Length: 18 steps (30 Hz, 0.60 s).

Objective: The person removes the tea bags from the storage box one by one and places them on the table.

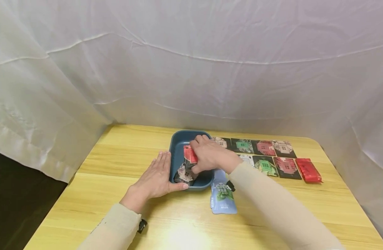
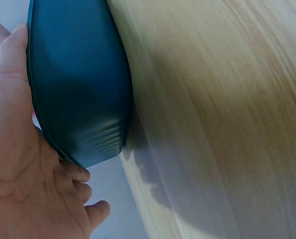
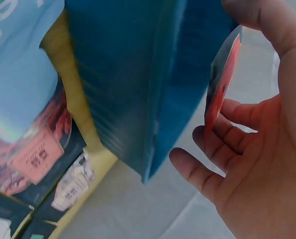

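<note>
A dark blue tray (image 1: 177, 156) stands near the middle of the table. My left hand (image 1: 156, 177) rests along its left rim, fingers straight and thumb at the front corner; in the left wrist view this hand (image 2: 28, 164) lies against the tray's edge. Over the tray, my right hand (image 1: 207, 152) holds a red-and-black sachet (image 1: 189, 156) between fingers and thumb. The right wrist view shows that sachet (image 3: 221, 87) edge-on by the fingertips. Beneath it, a black sachet with a pale floral print (image 1: 184, 174) lies in the tray.
A light blue LeTea pouch (image 1: 222, 196) lies against the tray's front right side. Two rows of black patterned sachets, one with a green label (image 1: 265, 166), extend to the right. A red packet (image 1: 309, 171) ends the front row. White cloth (image 1: 191, 83) hangs behind.
</note>
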Available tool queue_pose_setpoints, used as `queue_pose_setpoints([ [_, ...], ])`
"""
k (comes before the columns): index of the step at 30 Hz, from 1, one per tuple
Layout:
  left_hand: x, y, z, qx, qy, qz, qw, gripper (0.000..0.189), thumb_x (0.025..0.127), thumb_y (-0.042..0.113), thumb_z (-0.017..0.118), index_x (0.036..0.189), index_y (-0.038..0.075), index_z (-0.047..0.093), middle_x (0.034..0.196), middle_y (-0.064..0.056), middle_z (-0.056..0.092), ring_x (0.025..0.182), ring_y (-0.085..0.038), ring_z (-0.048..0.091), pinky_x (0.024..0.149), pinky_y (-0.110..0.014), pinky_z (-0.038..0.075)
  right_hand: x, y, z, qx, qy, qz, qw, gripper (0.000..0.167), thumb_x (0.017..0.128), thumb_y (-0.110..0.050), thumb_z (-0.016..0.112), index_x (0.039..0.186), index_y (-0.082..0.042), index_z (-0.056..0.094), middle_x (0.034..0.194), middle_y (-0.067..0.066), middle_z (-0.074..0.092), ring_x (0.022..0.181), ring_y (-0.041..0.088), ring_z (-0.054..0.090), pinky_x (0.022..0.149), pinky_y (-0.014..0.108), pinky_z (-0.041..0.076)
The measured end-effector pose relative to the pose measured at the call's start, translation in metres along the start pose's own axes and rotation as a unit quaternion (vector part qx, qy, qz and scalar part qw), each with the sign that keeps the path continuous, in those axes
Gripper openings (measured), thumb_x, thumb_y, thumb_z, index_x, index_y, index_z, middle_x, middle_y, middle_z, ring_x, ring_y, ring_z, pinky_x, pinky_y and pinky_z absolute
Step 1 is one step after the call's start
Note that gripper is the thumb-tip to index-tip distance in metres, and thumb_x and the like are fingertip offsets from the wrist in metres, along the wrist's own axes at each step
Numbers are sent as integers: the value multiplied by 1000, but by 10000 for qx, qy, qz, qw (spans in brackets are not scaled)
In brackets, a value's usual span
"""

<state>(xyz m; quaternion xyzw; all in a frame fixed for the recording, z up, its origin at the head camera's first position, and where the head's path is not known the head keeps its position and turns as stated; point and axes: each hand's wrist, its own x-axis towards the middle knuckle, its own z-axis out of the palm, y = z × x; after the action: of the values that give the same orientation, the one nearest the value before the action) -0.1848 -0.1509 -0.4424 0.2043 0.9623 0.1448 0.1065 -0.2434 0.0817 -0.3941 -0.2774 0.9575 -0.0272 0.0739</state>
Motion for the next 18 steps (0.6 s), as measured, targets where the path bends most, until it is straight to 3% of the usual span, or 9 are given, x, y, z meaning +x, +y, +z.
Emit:
queue_pose_setpoints([
  [10, -1, 0, 0, -105, 31, -27, 9999, 139, 81, 90, 60, 167, -3, 3, 176, -22, 5, 164, -37, 1, 134, -51, 13, -48, 20, -7, -61, 522, -130, 9985, 89, 74, -56, 81, 138, -2, 54, 122, 9, 54, 105, 25, 48, 87, 39, 48],
  [14, -1, 0, 0, -160, 29, -51, 9999, 138, 82, 87, 63, 167, -4, 3, 176, -23, 4, 164, -37, 1, 133, -52, 12, -68, 30, -2, -164, 598, -132, 9980, 89, 73, -58, 81, 135, -1, 55, 118, 9, 55, 102, 25, 48, 84, 39, 48],
  [18, -1, 1, -1, -191, 3, -71, 9998, 138, 82, 87, 63, 167, -4, 3, 176, -23, 5, 164, -37, 1, 133, -52, 13, -91, 44, 11, -245, 745, -140, 9968, 86, 69, -55, 84, 130, 0, 58, 118, 11, 57, 103, 26, 51, 90, 42, 51],
])
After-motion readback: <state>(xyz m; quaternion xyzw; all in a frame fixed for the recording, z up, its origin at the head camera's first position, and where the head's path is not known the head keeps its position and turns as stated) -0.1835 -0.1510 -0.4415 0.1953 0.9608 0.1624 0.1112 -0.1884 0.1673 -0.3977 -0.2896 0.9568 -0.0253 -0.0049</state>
